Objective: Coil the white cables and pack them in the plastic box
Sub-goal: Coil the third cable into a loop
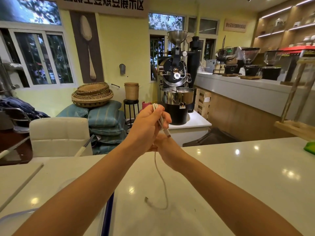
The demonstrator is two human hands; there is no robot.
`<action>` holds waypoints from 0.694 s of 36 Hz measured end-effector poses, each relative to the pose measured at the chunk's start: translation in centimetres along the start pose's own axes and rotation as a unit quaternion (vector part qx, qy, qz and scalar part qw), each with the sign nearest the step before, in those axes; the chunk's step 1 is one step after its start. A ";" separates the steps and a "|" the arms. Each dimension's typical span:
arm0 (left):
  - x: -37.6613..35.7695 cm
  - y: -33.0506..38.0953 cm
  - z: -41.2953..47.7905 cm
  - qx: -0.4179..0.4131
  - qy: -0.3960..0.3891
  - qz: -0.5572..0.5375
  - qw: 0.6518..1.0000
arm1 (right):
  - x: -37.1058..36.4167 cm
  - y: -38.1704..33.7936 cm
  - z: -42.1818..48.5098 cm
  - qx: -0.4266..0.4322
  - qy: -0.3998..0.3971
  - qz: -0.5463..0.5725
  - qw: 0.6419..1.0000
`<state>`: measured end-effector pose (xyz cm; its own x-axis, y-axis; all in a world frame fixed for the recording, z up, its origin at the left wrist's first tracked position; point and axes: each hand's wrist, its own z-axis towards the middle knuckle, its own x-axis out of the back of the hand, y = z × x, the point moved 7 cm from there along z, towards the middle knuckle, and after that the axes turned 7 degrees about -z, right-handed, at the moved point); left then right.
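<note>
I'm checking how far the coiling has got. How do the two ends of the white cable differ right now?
The upper plug sticks out just below the left hand, held up in the air with the gathered loops; the lower plug lies flat on the white table, untouched. The upper plug sits next to bunched cable, while the lower plug ends a loose, curving tail. Both belong to the same white cable.

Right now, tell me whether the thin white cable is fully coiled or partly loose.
Partly loose. The thin white cable has loops gathered in the left hand; a tail hangs onto the glossy white countertop.
</note>
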<state>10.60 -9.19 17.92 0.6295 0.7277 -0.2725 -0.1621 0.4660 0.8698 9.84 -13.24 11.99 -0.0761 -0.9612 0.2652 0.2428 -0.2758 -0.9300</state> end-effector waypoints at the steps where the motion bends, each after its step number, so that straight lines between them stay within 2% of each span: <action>1: 0.0 -0.1 0.1 -0.001 -0.001 0.004 1.000 | -0.1 0.0 -0.1 -0.021 -0.017 -0.004 1.000; 6: 0.2 0.0 0.8 -0.011 -0.004 0.025 1.000 | 0.4 1.1 -0.4 -0.079 -0.045 -0.153 0.984; 9: 0.6 0.5 1.4 -0.035 0.005 0.089 0.995 | 0.2 1.3 -0.9 -0.094 -0.060 -0.181 0.977; 13: 1.4 1.0 2.0 -0.080 0.010 0.209 0.975 | 0.4 0.7 -1.7 -0.092 -0.085 -0.156 0.980; 17: 1.7 1.0 2.5 -0.118 0.003 0.279 0.953 | 0.9 0.0 -2.4 -0.104 -0.112 -0.129 0.980; 22: 2.0 1.6 2.3 -0.194 0.020 0.405 0.893 | 1.2 -0.1 -4.2 -0.133 -0.119 -0.061 0.982; 25: 3.0 1.1 2.2 -0.186 0.020 0.468 0.864 | 2.1 -1.2 -5.2 -0.148 -0.125 0.023 0.981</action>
<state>14.00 -7.64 19.02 0.0655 0.8867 0.4576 -0.8235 -0.2110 0.5266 4.40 -14.91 12.33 0.1765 -0.9544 0.2408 -0.0545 -0.2538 -0.9657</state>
